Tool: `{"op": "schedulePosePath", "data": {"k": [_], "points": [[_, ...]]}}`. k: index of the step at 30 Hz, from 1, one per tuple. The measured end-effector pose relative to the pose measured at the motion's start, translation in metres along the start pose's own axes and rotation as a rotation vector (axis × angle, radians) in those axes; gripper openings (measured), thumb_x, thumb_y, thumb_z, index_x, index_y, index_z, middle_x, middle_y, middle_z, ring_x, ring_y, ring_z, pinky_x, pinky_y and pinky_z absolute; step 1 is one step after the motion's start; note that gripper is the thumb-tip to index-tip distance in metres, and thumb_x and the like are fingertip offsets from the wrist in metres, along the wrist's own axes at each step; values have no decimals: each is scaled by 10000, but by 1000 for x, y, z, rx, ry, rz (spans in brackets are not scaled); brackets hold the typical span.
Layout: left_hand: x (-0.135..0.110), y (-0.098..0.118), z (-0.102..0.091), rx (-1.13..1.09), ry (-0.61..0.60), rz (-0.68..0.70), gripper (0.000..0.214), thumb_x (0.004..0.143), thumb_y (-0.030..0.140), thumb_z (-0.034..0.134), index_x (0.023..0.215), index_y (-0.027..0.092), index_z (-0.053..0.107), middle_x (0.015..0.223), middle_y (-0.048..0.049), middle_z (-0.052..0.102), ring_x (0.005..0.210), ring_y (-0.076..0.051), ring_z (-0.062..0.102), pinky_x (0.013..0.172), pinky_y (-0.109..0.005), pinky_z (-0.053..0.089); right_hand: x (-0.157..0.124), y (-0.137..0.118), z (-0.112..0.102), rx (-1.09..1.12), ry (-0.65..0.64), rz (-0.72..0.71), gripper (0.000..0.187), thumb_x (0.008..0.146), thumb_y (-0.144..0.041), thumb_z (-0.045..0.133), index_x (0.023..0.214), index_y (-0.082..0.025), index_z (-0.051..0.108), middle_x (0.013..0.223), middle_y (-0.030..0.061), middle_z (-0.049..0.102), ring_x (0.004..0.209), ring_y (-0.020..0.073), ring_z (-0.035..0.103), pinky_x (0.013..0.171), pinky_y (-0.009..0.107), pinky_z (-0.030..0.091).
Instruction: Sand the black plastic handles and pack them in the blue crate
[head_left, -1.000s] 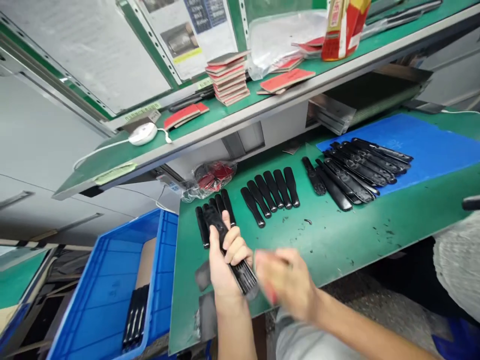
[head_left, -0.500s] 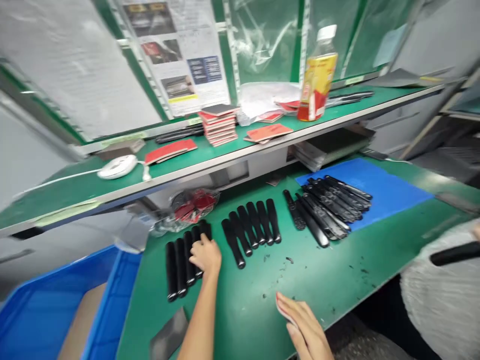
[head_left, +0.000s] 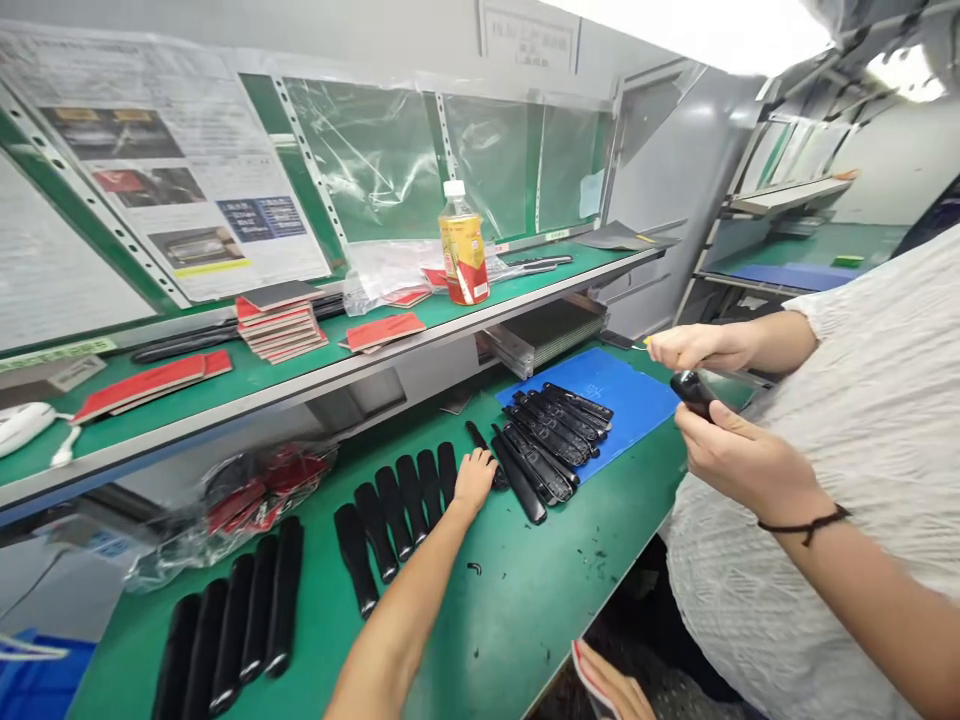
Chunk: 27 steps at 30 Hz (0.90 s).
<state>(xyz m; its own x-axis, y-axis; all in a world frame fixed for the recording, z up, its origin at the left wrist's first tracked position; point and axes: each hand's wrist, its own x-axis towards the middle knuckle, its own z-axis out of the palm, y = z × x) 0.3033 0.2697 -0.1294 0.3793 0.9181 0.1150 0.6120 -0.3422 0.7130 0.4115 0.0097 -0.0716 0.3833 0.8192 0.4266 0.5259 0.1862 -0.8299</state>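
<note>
The left hand (head_left: 475, 474), reaching toward twelve o'clock, curls its fingers over the lone black handle (head_left: 475, 437) between the row (head_left: 405, 500) at its nine o'clock and the heap (head_left: 559, 430) at three, probably laid out for one-by-one picking; the right hand (head_left: 609, 686), at six, is too cropped to tell.

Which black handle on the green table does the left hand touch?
The single black handle lying alone between the row and the pile on the blue mat; the left hand rests on it.

A drink bottle (head_left: 463, 245) stands on the green shelf (head_left: 322, 360). Left of the bottle is a stack of red pads (head_left: 279, 325), and behind it hang clear plastic sleeves (head_left: 375, 160).
</note>
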Motion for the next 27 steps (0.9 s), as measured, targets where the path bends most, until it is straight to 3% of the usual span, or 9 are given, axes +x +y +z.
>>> {"op": "schedulePosePath", "data": {"k": [4,8,10,12,16,18,22,25,27], "points": [[-26,5,-44,-306,213,-103,120,888,281,668,916,169,638,1053,-73,660,1136,-240,574,1045,-463,418,7,3,-9,106,25,63,542,914,-635,496,1297,-277,634,1264,95,691,1162,269,645,969,423,565],[-108,10,-90,-633,579,-318,166,994,375,455,1103,253,486,1054,-35,571,1081,-171,558,961,-337,459,-4,1,7,245,33,156,541,912,-604,526,1331,-272,606,1272,95,688,1142,263,655,970,422,566],[-159,20,-86,-823,623,-442,161,1016,379,376,1102,267,452,961,-10,540,911,-134,582,805,-266,500,-18,0,17,285,11,195,544,916,-587,535,1357,-271,583,1281,94,684,1133,260,660,965,419,569],[-203,35,-65,-1014,536,-593,160,1001,352,421,1020,216,503,783,4,490,667,-117,537,585,-216,461,-35,0,25,301,-32,232,546,928,-562,534,1389,-269,552,1294,94,678,1124,256,665,955,416,574],[-246,62,-38,-1335,381,-791,279,1010,325,448,1065,106,613,606,66,315,467,-72,353,402,-163,260,-61,-6,28,251,-167,253,462,1005,-421,451,1445,-286,478,1395,89,613,1143,234,665,934,403,584],[-253,72,-49,-1527,344,-827,339,1015,371,465,1178,113,613,579,90,262,436,-56,294,389,-148,234,-68,-16,26,183,-289,-17,427,1014,-332,445,1439,-302,485,1428,66,591,1169,220,654,944,386,574],[-264,89,-85,-1678,184,-918,415,968,419,568,1303,175,584,527,104,268,390,-49,261,352,-137,209,-70,-43,25,205,-490,-918,465,968,-321,563,1428,-295,505,1270,-23,708,972,171,708,796,307,583],[-275,98,-90,-1615,168,-982,472,908,429,660,1303,177,598,523,97,327,400,-55,353,379,-144,314,-50,-50,30,161,-483,-1007,555,933,-369,627,1450,-233,481,1291,21,687,989,219,704,712,367,562],[-288,101,-89,-1540,182,-993,487,854,443,724,1245,165,638,504,98,340,378,-46,346,363,-142,307,-21,-44,35,295,-562,-793,436,902,-423,662,1325,-330,610,1209,-29,732,961,217,709,704,366,551]]}}
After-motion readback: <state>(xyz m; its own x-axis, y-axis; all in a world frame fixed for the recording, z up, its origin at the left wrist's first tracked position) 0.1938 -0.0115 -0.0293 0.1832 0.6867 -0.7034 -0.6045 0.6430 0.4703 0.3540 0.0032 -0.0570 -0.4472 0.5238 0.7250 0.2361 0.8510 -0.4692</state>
